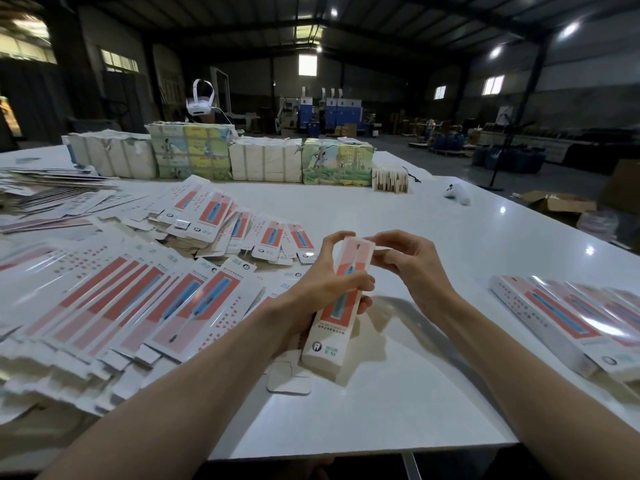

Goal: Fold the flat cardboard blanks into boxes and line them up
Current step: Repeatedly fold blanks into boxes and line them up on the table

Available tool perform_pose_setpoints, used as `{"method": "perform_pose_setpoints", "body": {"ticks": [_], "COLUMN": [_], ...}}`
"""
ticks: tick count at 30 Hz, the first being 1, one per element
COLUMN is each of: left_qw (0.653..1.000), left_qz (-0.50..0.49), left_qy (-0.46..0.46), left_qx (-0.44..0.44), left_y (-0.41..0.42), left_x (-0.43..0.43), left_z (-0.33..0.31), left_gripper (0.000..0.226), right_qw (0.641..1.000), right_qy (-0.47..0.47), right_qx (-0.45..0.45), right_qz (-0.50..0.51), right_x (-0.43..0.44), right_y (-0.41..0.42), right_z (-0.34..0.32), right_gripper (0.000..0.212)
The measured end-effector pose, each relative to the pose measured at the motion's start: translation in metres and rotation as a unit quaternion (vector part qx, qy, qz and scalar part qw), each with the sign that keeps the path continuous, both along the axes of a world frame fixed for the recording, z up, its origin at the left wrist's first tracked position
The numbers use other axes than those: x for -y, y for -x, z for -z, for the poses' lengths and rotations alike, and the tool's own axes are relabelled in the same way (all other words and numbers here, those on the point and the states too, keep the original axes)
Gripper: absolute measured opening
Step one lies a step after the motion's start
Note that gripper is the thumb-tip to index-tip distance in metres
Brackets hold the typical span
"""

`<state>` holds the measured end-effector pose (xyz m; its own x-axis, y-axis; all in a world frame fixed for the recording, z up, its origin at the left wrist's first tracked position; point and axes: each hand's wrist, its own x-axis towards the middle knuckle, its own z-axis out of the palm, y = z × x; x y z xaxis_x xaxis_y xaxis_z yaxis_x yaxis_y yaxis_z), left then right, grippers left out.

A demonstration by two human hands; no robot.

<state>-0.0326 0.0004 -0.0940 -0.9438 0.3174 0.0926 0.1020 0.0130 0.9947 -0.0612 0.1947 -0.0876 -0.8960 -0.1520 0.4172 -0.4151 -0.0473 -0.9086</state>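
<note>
A long white box (341, 306) with a red and blue print is held above the white table (398, 393), its far end raised. My left hand (325, 289) grips its middle, fingers wrapped round it. My right hand (405, 261) pinches the flap at the box's far end. The near end flap hangs open over the table. A large heap of flat blanks (114, 299) covers the table's left side. A row of folded boxes (571, 317) lies side by side at the right edge.
Wrapped bundles of stock (221, 157) stand in a line across the far side of the table, with a white headset (201, 102) behind them. A small white object (457, 195) lies at the far right. An open carton (557, 202) sits on the floor beyond.
</note>
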Motion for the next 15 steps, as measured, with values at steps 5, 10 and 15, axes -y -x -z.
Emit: {"method": "perform_pose_setpoints", "body": {"ticks": [5,10,15], "left_qw": [0.999,0.993,0.972], "left_qz": [-0.033,-0.078,-0.045], "left_qy": [0.008,-0.049,-0.2], "left_qx": [0.008,0.075,0.113], "left_y": [-0.001,0.0,-0.008], "left_x": [-0.001,-0.007,-0.006], "left_z": [-0.002,-0.004,-0.011], "left_gripper": [0.088,0.094,0.054], "right_qw": [1.0,0.995,0.968], "right_qy": [0.001,-0.086,-0.219], "right_qx": [0.022,-0.009,-0.102], "right_qz": [-0.013,0.054,0.061], "right_x": [0.004,0.021,0.03], "right_y": [-0.003,-0.012,-0.019], "right_z": [0.003,0.003,0.007], "right_gripper": [0.041,0.033,0.021]}}
